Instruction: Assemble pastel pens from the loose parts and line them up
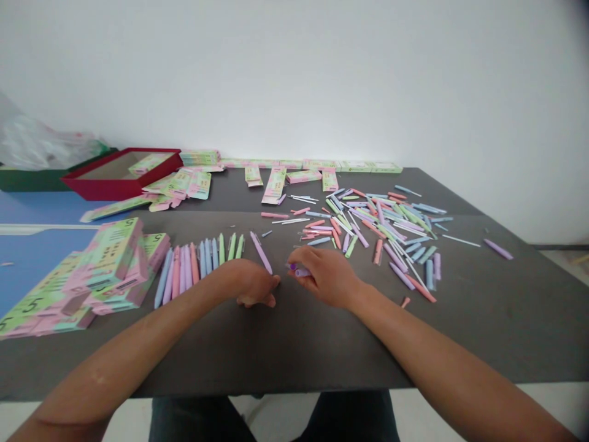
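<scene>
My right hand (324, 276) is closed around a purple pen barrel (302, 272); a darker purple piece shows beside it at the fingertips. Just to the left, my left hand (258, 283) is turned down with its fingers curled together, and what they hold, if anything, is hidden. A purple pen (261, 252) lies on the table just beyond my left hand. Left of that pen, a row of assembled pens (189, 262) in blue, purple, pink and green lies side by side, partly behind my left forearm.
Loose pen parts and white refills (381, 215) are scattered on the dark table (497, 319) at the right. Printed pen boxes (110, 252) are stacked at the left. Flattened cartons (184, 183), a red box (105, 187) and a plastic bag (46, 144) stand farther back.
</scene>
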A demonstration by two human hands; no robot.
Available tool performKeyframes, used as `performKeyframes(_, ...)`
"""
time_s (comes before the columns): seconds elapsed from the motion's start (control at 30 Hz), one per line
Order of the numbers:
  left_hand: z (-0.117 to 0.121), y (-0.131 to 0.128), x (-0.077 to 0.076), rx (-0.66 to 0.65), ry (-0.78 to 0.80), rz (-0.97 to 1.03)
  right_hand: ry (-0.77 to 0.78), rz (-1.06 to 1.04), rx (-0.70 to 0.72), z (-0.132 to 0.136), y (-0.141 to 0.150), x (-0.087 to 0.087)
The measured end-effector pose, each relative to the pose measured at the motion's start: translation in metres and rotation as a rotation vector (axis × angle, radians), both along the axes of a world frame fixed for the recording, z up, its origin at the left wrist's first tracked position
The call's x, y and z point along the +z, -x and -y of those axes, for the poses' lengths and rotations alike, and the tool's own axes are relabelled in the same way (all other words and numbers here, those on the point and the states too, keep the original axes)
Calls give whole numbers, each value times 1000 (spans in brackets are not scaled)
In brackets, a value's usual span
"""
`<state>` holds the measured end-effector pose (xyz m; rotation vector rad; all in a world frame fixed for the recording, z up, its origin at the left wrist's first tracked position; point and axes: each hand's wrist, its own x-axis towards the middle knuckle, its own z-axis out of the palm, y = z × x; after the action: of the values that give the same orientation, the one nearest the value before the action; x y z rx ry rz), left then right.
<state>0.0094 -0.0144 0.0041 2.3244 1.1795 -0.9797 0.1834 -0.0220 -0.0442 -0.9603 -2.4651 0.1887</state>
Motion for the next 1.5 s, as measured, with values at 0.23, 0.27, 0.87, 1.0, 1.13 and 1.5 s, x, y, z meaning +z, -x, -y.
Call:
performKeyframes(0.23,4,-8,12,-1,77,-140,133,-199,-126,-20,-12,-7)
performKeyframes(0.27,4,-8,11,2,75,-136,139,-189,-125,-21,-13,-7)
performKeyframes(0.87,9,-7,5,57,79,-136,160,-264,-141,-25,-16,-8)
performKeyframes(1.0,11,-9,7,61,83,-141,172,-260,-155,-27,-16,-12)
performKeyframes(1.13,11,-10,7,61,83,-141,178,-214,-141,-26,-13,-14)
performKeyframes(1.5,12,-11,5,57,91,-146,170,-249,-149,-27,-14,-13)
